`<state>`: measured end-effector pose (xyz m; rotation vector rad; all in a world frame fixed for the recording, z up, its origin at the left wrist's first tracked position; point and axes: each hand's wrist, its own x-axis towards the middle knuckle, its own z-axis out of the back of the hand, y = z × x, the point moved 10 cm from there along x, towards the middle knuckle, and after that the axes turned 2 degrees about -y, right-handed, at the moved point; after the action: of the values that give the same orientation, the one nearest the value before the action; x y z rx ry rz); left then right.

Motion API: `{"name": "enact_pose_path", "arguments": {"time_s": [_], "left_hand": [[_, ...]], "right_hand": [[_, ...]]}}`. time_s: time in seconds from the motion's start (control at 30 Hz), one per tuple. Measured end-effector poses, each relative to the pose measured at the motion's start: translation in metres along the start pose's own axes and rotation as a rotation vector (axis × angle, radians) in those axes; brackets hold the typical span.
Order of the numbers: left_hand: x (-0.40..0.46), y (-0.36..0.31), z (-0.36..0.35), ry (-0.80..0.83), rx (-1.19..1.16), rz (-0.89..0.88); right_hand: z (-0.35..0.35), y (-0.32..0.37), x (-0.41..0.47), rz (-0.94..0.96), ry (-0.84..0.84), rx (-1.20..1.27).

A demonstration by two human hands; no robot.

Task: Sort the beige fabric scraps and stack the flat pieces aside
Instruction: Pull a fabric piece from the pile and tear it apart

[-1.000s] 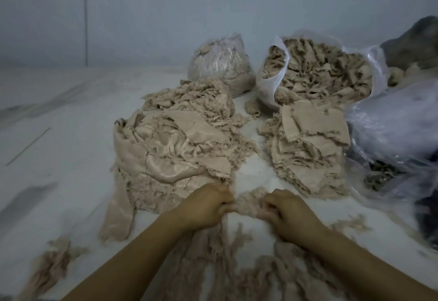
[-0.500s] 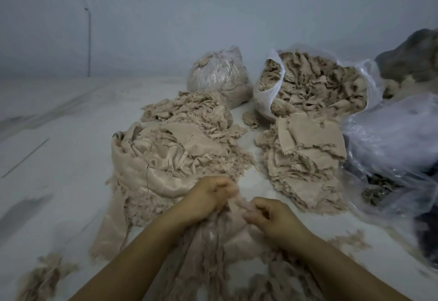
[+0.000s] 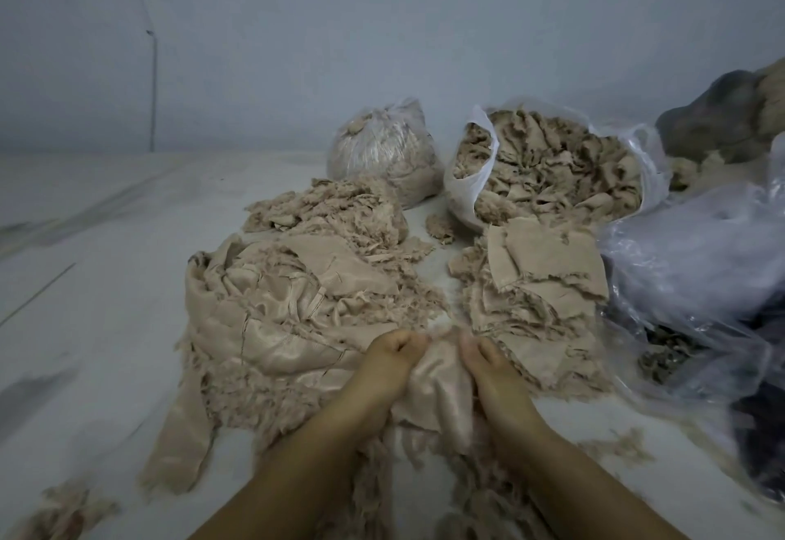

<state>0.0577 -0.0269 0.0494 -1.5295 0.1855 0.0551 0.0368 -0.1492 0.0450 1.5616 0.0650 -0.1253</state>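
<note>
A loose scrap (image 3: 63, 510) lies at the near left corner of the pale worktop (image 3: 93, 284). Right of it sits the big heap (image 3: 272, 327) of shiny beige fabric, its frayed edges spilling toward the person and one long strip (image 3: 178, 442) hanging off its near left side. Behind the heap is a lower pile (image 3: 327, 212) of shredded bits, and behind that a tied clear bag (image 3: 382, 148) stuffed with scraps.

At the near centre, the left hand (image 3: 388, 363) is curled tight on the upper left edge of a beige piece (image 3: 437, 390), knuckles up, just touching the heap's near edge. The right hand (image 3: 488, 369) grips the piece's upper right edge, fingers pinched on the cloth. The piece sags between the two hands, its lower edge running into a tangle of frayed threads (image 3: 382, 484) between the forearms; motion blur makes it hard to say whether it is lifted clear of them.

Just right of the right hand is the stack (image 3: 539, 297) of flat pieces, layered and ragged-edged. Behind it an open white bag (image 3: 471, 182) brims with crumpled scraps. Farther right lie crumpled clear plastic (image 3: 696, 267) and, at the far edge, a dark bundle (image 3: 722, 114).
</note>
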Motion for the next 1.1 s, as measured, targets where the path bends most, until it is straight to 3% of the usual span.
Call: {"name": "enact_pose_path", "arguments": {"time_s": [0.1, 0.2, 0.3, 0.43, 0.6, 0.67, 0.77, 0.87, 0.93, 1.03, 1.1], "left_hand": [[0.002, -0.007, 0.011, -0.115, 0.063, -0.049], [0.005, -0.016, 0.028, -0.22, 0.131, -0.112], [0.008, -0.014, 0.061, -0.305, -0.024, -0.024], [0.009, -0.019, 0.052, -0.118, 0.069, -0.013], [-0.005, -0.021, -0.002, 0.165, 0.197, -0.046], [-0.007, -0.023, 0.0, 0.176, 0.219, -0.057], [-0.007, -0.025, 0.011, 0.146, 0.231, -0.062], [-0.006, -0.023, 0.011, 0.15, 0.188, -0.06], [-0.005, -0.021, 0.007, 0.183, 0.207, -0.071], [-0.003, -0.02, 0.013, 0.147, 0.214, -0.069], [-0.002, -0.015, 0.02, 0.116, 0.05, -0.004]], "right_hand": [[-0.013, -0.006, -0.01, 0.08, 0.054, -0.191], [-0.005, -0.01, -0.017, 0.203, 0.001, -0.281], [0.019, -0.019, -0.019, 0.127, -0.022, -0.311], [0.011, -0.022, -0.032, -0.034, 0.187, -0.409], [-0.004, 0.018, -0.007, 0.135, 0.066, -0.24], [0.007, 0.027, 0.002, 0.189, -0.077, -0.079], [0.019, 0.011, 0.011, 0.071, -0.179, 0.033], [-0.006, -0.004, 0.012, -0.092, 0.001, 0.11], [-0.023, -0.005, 0.008, -0.091, 0.116, 0.127], [-0.015, 0.003, 0.009, 0.006, 0.013, 0.105], [-0.008, 0.003, 0.011, 0.013, -0.058, 0.145]]}}
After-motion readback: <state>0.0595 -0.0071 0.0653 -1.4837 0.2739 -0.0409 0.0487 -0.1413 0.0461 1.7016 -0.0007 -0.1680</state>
